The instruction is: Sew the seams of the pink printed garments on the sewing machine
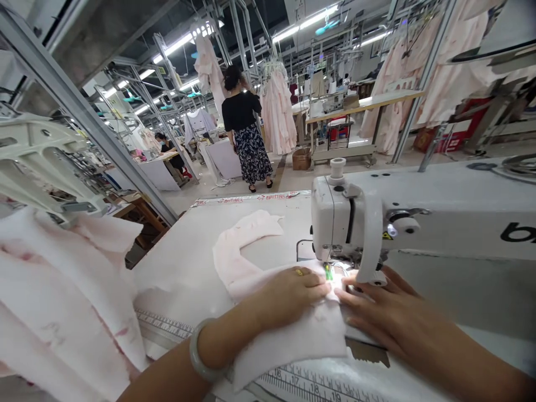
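A pale pink piece of fabric (293,340) lies on the white sewing table, its curved far end bent round toward the back. Its right edge runs under the lit needle area of a white sewing machine (335,218). My left hand (288,296), with a ring and a bangle, lies flat on the fabric just left of the needle, fingers stretched toward it. To the right of the needle, my right hand (381,307) rests with fingers extended at the fabric's edge, partly behind the machine's white curved guard (371,234). A green part shows by the presser foot.
More pale pink fabric (62,301) hangs from a white clamp hanger (46,162) at the left. A measuring tape (301,385) runs along the table's near edge. Beyond the table a person (245,128) stands with their back to me. Pink garments (278,111) hang on racks.
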The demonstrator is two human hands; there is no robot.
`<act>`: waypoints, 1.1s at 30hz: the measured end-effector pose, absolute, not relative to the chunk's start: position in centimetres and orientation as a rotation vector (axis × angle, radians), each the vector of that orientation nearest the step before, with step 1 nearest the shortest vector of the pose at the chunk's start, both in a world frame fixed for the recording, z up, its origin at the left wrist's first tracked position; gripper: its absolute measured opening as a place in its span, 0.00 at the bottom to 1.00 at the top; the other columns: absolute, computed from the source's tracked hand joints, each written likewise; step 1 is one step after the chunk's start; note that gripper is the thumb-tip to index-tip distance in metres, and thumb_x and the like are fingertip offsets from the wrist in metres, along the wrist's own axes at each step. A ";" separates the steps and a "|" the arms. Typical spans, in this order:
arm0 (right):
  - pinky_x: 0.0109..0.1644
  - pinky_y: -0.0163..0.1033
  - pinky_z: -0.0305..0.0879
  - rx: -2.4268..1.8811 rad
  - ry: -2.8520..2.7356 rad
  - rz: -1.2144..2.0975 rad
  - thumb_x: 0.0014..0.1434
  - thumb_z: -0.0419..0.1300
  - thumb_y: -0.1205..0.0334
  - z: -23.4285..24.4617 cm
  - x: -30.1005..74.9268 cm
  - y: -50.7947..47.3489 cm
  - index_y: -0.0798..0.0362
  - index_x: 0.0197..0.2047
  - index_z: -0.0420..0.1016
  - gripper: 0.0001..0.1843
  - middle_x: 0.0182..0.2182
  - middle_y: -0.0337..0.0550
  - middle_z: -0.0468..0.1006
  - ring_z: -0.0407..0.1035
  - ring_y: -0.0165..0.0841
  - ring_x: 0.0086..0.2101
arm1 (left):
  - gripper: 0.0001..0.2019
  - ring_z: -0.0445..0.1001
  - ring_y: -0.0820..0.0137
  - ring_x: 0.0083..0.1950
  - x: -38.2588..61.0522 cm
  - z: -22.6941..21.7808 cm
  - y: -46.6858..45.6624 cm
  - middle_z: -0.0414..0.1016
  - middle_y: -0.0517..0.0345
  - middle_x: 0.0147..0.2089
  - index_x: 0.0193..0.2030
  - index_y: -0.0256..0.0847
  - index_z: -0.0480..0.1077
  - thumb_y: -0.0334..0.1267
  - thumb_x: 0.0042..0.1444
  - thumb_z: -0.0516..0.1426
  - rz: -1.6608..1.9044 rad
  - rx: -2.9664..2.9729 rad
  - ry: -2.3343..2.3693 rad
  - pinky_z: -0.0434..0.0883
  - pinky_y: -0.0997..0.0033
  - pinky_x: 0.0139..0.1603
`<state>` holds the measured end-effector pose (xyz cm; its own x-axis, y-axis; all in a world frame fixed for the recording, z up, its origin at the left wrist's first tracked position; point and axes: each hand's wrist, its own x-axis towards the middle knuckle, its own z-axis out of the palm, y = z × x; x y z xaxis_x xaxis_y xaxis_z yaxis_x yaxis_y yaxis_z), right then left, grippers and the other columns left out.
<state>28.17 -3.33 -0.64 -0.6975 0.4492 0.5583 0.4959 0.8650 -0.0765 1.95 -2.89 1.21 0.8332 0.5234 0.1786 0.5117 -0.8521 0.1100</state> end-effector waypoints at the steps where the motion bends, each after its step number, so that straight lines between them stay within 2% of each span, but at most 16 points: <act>1: 0.69 0.51 0.53 -0.688 -2.454 -0.126 0.75 0.53 0.53 -0.6 28.2 -3.3 0.39 0.59 0.74 0.15 0.44 0.36 0.85 0.80 0.37 0.43 | 0.16 0.75 0.65 0.59 2.0 1.4 -2.8 0.78 0.46 0.58 0.59 0.34 0.71 0.25 0.69 0.50 0.319 2.934 0.854 0.71 0.61 0.65; 3: 0.68 0.54 0.53 -0.682 -2.480 -0.134 0.75 0.52 0.54 -0.5 28.3 -3.2 0.39 0.61 0.73 0.16 0.43 0.37 0.85 0.79 0.39 0.43 | 0.16 0.74 0.64 0.60 2.0 1.7 -2.8 0.77 0.46 0.59 0.59 0.35 0.70 0.27 0.69 0.50 0.335 2.895 0.882 0.71 0.60 0.65; 7: 0.66 0.57 0.59 -0.717 -2.501 -0.020 0.74 0.53 0.54 -0.5 28.4 -3.1 0.39 0.58 0.76 0.15 0.44 0.39 0.85 0.79 0.41 0.43 | 0.15 0.75 0.59 0.57 2.3 2.0 -3.2 0.77 0.44 0.56 0.56 0.33 0.71 0.42 0.69 0.56 0.390 2.831 0.951 0.73 0.57 0.62; 8: 0.65 0.56 0.60 -0.724 -2.504 -0.005 0.74 0.53 0.54 -0.5 28.4 -3.0 0.39 0.56 0.77 0.14 0.44 0.39 0.84 0.79 0.40 0.43 | 0.14 0.75 0.59 0.55 2.4 1.9 -3.3 0.77 0.44 0.54 0.54 0.33 0.71 0.41 0.69 0.56 0.407 2.819 0.988 0.74 0.57 0.60; 10: 0.63 0.55 0.63 -0.738 -2.510 0.001 0.74 0.53 0.53 -0.7 28.5 -2.9 0.40 0.54 0.78 0.13 0.44 0.39 0.84 0.79 0.40 0.42 | 0.10 0.76 0.61 0.52 2.3 1.6 -3.3 0.77 0.46 0.50 0.52 0.34 0.71 0.34 0.68 0.54 0.440 2.798 1.064 0.74 0.60 0.56; 12: 0.61 0.54 0.64 -0.737 -2.504 -0.014 0.74 0.53 0.52 -1.0 28.6 -2.8 0.41 0.53 0.78 0.14 0.43 0.40 0.85 0.78 0.40 0.40 | 0.10 0.76 0.63 0.49 2.1 1.2 -3.1 0.77 0.49 0.47 0.49 0.36 0.72 0.28 0.65 0.52 0.476 2.772 1.107 0.75 0.62 0.54; 18: 0.60 0.52 0.63 -0.724 -2.518 -0.001 0.74 0.54 0.54 -0.8 28.3 -3.0 0.42 0.64 0.71 0.18 0.46 0.39 0.84 0.79 0.39 0.44 | 0.09 0.76 0.65 0.45 1.8 1.0 -2.8 0.77 0.51 0.43 0.41 0.38 0.73 0.24 0.59 0.53 0.623 2.611 1.185 0.74 0.67 0.47; 20: 0.61 0.51 0.62 -0.725 -2.548 0.036 0.73 0.54 0.55 -0.5 28.1 -3.2 0.41 0.64 0.71 0.18 0.48 0.38 0.83 0.79 0.38 0.44 | 0.10 0.75 0.65 0.46 1.8 1.3 -2.9 0.77 0.51 0.44 0.43 0.37 0.73 0.24 0.60 0.53 0.585 2.647 1.151 0.74 0.67 0.49; 22: 0.62 0.50 0.61 -0.716 -2.588 0.054 0.73 0.55 0.55 -0.2 28.0 -3.3 0.39 0.61 0.74 0.16 0.48 0.37 0.83 0.79 0.37 0.45 | 0.13 0.75 0.65 0.49 1.8 1.5 -3.1 0.77 0.51 0.47 0.48 0.37 0.73 0.23 0.62 0.51 0.518 2.749 1.073 0.73 0.64 0.54; 26: 0.63 0.51 0.59 -0.707 -2.589 0.028 0.74 0.52 0.55 0.1 27.9 -3.6 0.41 0.54 0.77 0.14 0.47 0.39 0.83 0.78 0.37 0.44 | 0.15 0.73 0.66 0.56 1.5 1.4 -3.1 0.77 0.52 0.54 0.56 0.36 0.71 0.23 0.68 0.50 0.445 2.978 0.846 0.68 0.62 0.63; 31: 0.70 0.55 0.46 -0.751 -2.559 -0.054 0.76 0.49 0.56 -0.9 27.9 -3.7 0.41 0.60 0.73 0.16 0.48 0.39 0.82 0.77 0.37 0.46 | 0.12 0.74 0.67 0.58 1.4 0.8 -2.8 0.79 0.51 0.56 0.56 0.34 0.72 0.30 0.73 0.51 0.372 3.072 0.767 0.69 0.66 0.62; 33: 0.71 0.56 0.43 -0.787 -2.547 -0.089 0.75 0.52 0.52 -1.5 28.0 -3.6 0.41 0.60 0.73 0.16 0.49 0.39 0.82 0.77 0.40 0.48 | 0.14 0.73 0.67 0.63 1.4 0.7 -2.7 0.78 0.51 0.59 0.58 0.37 0.71 0.29 0.73 0.49 0.341 3.049 0.842 0.65 0.63 0.67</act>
